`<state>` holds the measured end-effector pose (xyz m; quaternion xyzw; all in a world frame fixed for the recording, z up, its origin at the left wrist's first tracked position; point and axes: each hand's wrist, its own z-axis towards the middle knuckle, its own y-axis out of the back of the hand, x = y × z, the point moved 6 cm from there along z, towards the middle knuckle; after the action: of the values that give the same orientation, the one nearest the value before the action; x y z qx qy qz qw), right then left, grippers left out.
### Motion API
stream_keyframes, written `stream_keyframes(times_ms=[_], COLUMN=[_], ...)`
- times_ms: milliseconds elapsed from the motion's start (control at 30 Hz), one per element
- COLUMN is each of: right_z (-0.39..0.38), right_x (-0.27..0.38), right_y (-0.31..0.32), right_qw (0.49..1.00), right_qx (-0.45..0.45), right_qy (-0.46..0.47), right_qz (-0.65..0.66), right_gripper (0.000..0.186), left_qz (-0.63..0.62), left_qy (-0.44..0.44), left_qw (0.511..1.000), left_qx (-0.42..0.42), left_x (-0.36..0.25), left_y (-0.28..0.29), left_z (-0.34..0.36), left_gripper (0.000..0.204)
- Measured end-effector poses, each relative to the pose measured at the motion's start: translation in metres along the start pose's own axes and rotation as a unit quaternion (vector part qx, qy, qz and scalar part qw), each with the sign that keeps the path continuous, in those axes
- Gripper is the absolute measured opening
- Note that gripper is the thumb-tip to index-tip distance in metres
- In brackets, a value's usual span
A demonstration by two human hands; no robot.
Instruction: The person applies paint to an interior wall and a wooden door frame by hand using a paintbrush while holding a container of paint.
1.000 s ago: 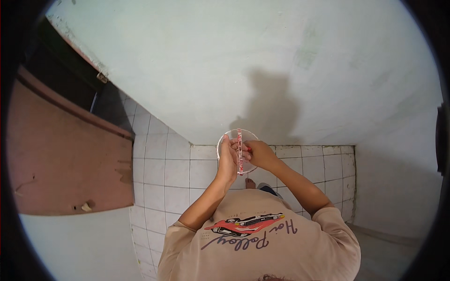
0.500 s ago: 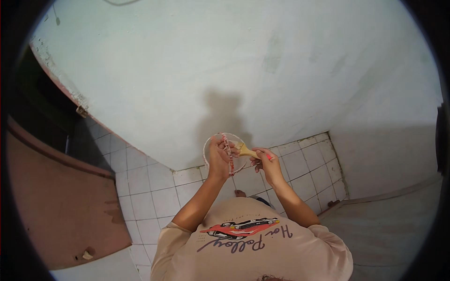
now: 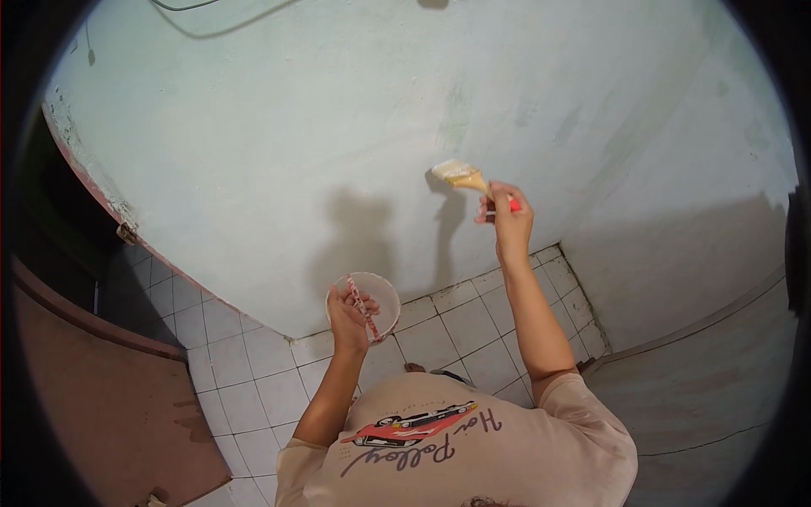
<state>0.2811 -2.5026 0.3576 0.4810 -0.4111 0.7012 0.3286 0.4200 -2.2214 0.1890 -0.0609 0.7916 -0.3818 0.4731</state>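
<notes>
My right hand [image 3: 513, 221] is raised in front of the pale wall [image 3: 279, 127], its fingers closed round the handle of a paintbrush [image 3: 470, 178]. The brush has a yellowish wooden handle with a red end, and its wide bristles are coated whitish. They point left, at or close to the wall; I cannot tell whether they touch it. Lower and to the left, my left hand [image 3: 346, 319] holds a round white paint bucket [image 3: 388, 297] by its red-and-white spattered handle [image 3: 361, 302]. The hand passes beneath the handle, fingers curled over the opening. How much paint is inside cannot be seen.
White floor tiles [image 3: 460, 328] meet the wall's foot. At left are a brown door [image 3: 101, 380] and a dark doorway [image 3: 63, 211]. Another wall [image 3: 676, 279] adjoins on the right. Cables [image 3: 211, 34] hang at the upper left.
My right hand has lifted the paintbrush up and away from the bucket to the wall. The left hand and bucket sit lower and further left in the picture, as the view has shifted too.
</notes>
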Motion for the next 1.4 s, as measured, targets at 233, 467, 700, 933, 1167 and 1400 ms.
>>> stream_keyframes(times_ms=[233,467,700,933,1167,1400], right_z=[0.06,0.046,0.07,0.103,0.092,0.115], right_x=[0.111,0.176,0.065,0.165,0.202,0.074], right_y=[-0.04,-0.049,-0.026,-0.055,-0.05,-0.053], right_qw=[0.977,0.949,0.952,0.911,0.925,0.871], right_qx=[-0.031,-0.086,0.003,-0.01,-0.005,0.091], right_qy=[0.184,0.284,0.125,0.323,0.27,0.209], right_qz=[-0.104,-0.111,-0.279,-0.255,-0.267,-0.436], right_gripper=[0.028,0.033,0.035,0.037,0.041,0.043], left_qz=[0.001,-0.011,-0.021,0.002,-0.004,-0.002], left_qy=[-0.011,-0.019,-0.034,-0.046,-0.058,-0.055], left_qw=[0.998,0.995,0.992,0.993,0.988,0.987], left_qx=[-0.055,-0.099,-0.116,-0.11,-0.14,-0.154], left_x=[0.002,-0.005,-0.004,-0.005,0.0,0.005], left_y=[0.033,0.08,0.094,0.095,0.109,0.114], left_z=[-0.01,-0.022,-0.031,-0.038,-0.045,-0.047], left_gripper=[0.058,0.057,0.052,0.052,0.051,0.05])
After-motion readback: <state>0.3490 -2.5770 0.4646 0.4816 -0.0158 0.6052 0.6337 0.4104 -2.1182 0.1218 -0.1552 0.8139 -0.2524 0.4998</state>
